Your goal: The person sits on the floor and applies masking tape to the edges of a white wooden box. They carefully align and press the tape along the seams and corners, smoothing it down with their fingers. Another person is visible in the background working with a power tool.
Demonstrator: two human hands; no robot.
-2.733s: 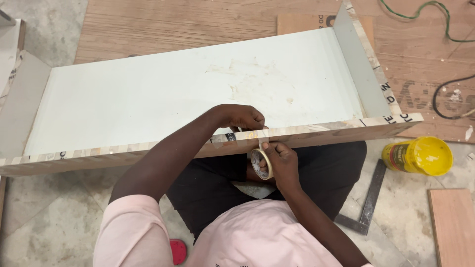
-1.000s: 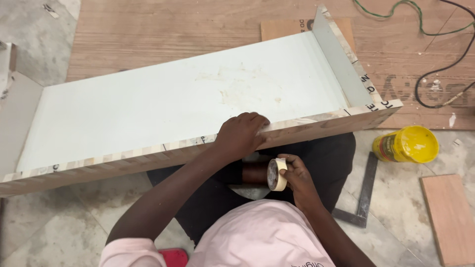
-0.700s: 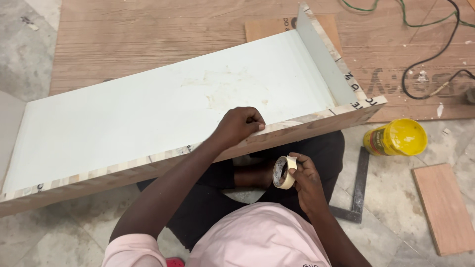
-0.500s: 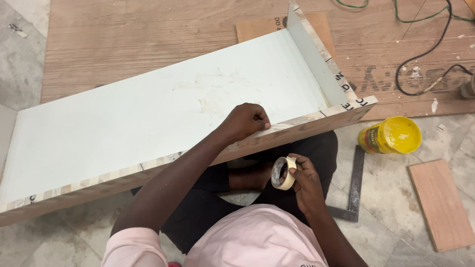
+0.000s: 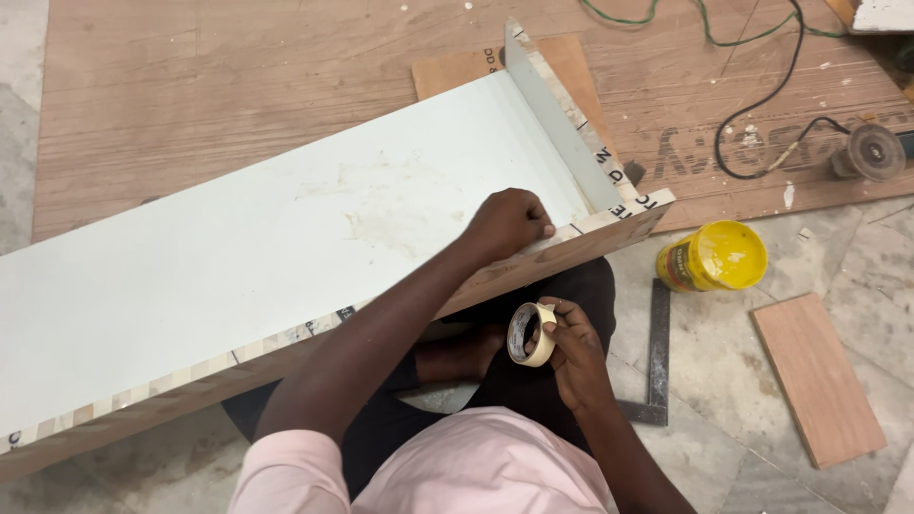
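A person seated on the floor presses the left hand (image 5: 507, 222), fingers curled shut, onto the near raw edge of a pale laminated panel (image 5: 286, 238) close to its right corner, while the right hand (image 5: 571, 347) grips a tape roll (image 5: 529, 334) just below that edge, over the lap. Judging by the bare plywood core showing along most of the near edge, the taping looks barely begun, with nearly the whole run left to cover. The roll is small and cream-coloured, its hollow turned toward the panel; a yellow tin (image 5: 714, 257) and a steel square (image 5: 657, 352) lie beside the right corner.
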